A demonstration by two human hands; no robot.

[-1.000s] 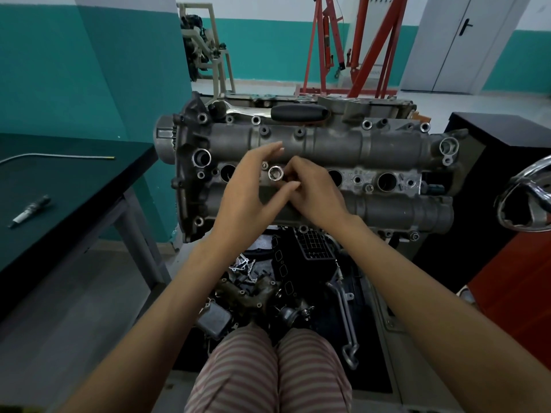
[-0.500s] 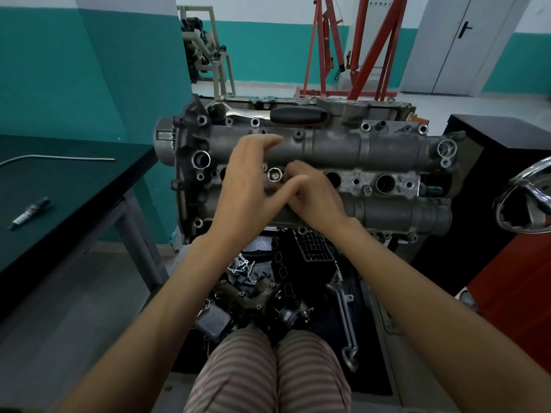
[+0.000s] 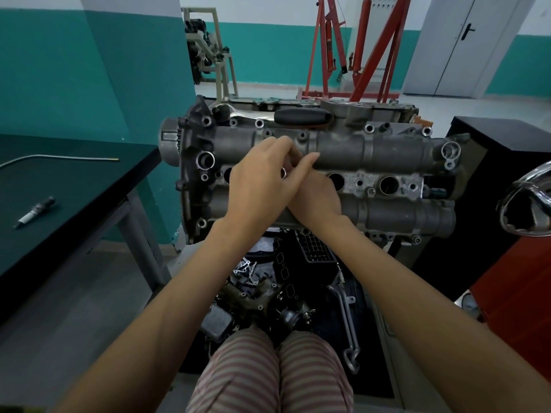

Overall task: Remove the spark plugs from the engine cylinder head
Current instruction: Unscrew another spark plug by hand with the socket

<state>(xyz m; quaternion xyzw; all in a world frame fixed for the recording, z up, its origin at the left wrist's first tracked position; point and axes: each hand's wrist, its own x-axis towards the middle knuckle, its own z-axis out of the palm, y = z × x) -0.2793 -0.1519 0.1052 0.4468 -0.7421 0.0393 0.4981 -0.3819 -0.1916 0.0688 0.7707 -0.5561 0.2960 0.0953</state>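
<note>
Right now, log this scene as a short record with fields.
engine: cylinder head in front of the person, two wells open on the right
left hand: over the second well, fingers curled at a metal socket
right hand: beneath the left hand, grip hidden
ratchet: lying on the head's far edge
table: one spark plug, a thin rod
</note>
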